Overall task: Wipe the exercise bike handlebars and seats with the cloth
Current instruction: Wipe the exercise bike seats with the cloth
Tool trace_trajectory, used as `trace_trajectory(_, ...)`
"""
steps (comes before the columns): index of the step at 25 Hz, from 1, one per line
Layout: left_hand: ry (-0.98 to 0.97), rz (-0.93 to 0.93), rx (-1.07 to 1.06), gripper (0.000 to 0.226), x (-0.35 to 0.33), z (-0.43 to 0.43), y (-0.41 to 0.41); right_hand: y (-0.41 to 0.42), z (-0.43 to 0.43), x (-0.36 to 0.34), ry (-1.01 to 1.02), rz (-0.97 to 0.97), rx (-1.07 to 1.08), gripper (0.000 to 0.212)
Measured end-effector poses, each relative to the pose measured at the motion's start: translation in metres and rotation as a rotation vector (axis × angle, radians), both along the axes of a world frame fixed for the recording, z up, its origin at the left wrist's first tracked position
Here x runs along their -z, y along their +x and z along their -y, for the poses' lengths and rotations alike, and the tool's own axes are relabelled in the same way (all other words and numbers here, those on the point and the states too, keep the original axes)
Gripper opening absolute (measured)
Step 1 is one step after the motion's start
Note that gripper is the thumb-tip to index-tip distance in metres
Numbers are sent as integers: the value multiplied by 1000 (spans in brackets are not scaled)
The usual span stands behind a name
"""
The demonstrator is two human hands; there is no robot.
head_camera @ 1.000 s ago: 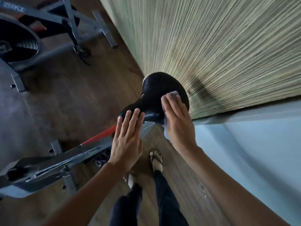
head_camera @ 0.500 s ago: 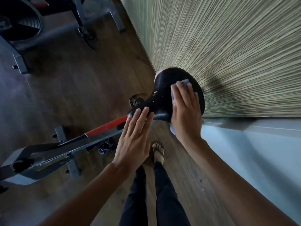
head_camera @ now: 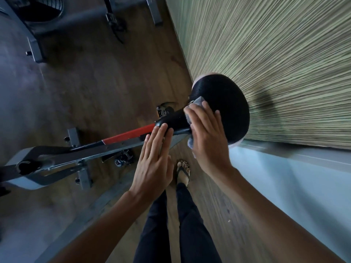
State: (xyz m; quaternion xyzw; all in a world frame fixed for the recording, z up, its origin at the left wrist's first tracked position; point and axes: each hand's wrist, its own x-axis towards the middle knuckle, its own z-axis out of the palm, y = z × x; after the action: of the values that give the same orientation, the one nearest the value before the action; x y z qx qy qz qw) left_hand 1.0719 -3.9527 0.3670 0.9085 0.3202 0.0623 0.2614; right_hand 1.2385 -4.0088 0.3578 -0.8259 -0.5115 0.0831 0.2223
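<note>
A black exercise bike seat (head_camera: 226, 103) stands in the middle of the view, its narrow nose pointing left over the grey and red bike frame (head_camera: 106, 147). My right hand (head_camera: 207, 133) lies flat on the seat's middle with straight fingers and presses a small pale cloth (head_camera: 197, 102) against it; most of the cloth is hidden under the palm, and one corner hangs below. My left hand (head_camera: 154, 160) is flat with straight fingers, and its fingertips touch the underside of the seat's nose.
A ribbed green wall (head_camera: 275, 54) rises close behind the seat, with a pale ledge (head_camera: 284, 168) below it. A second bike's base and pedal (head_camera: 114, 21) stand at the far upper left on the wooden floor. My legs and a sandalled foot (head_camera: 183, 172) are under the seat.
My right hand has slid the cloth from the seat's wide rear towards the narrow nose. The left hand stays at the nose. The camera has shifted, so the seat sits further right.
</note>
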Motion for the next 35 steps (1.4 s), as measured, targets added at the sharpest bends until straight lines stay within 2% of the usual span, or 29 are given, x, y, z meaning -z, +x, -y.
trace_trajectory(3,-32,25,-8,71,1,1,-2,0,-23,-2,13,24,81,40)
trace_trajectory(7,-46,25,-27,72,2,3,-3,-14,-11,-3,5,-26,-103,46)
trace_trajectory(11,-39,24,-21,72,4,1,-3,1,-29,-5,-16,9,-12,37)
trace_trajectory(15,-68,82,-28,67,5,-1,-5,-21,-32,-5,-5,-52,-153,37)
trace_trajectory(18,-105,185,-183,56,-1,-2,-1,-19,-29,-6,-22,-137,-90,41)
trace_trajectory(19,-124,219,-249,54,-6,-1,6,-19,-32,-10,-28,-218,-77,42)
trace_trajectory(21,-162,277,-313,51,-16,2,28,-15,-36,-18,23,-537,-42,45)
trace_trajectory(23,-179,296,-289,50,-19,6,55,-6,-33,-29,126,-917,64,45)
trace_trajectory(24,-146,267,-260,50,-18,8,65,0,-31,-33,180,-1006,127,43)
trace_trajectory(25,-91,205,-239,50,-16,10,73,5,-29,-36,215,-1005,181,41)
trace_trajectory(26,-48,122,-249,52,-15,11,80,12,-24,-36,236,-914,220,38)
trace_trajectory(29,41,-77,-375,56,-13,15,98,33,4,-18,224,-432,233,32)
trace_trajectory(31,94,-108,-391,56,-10,13,111,41,21,-5,118,-264,207,35)
trace_trajectory(35,111,-63,-405,52,3,7,89,42,30,7,16,-121,168,42)
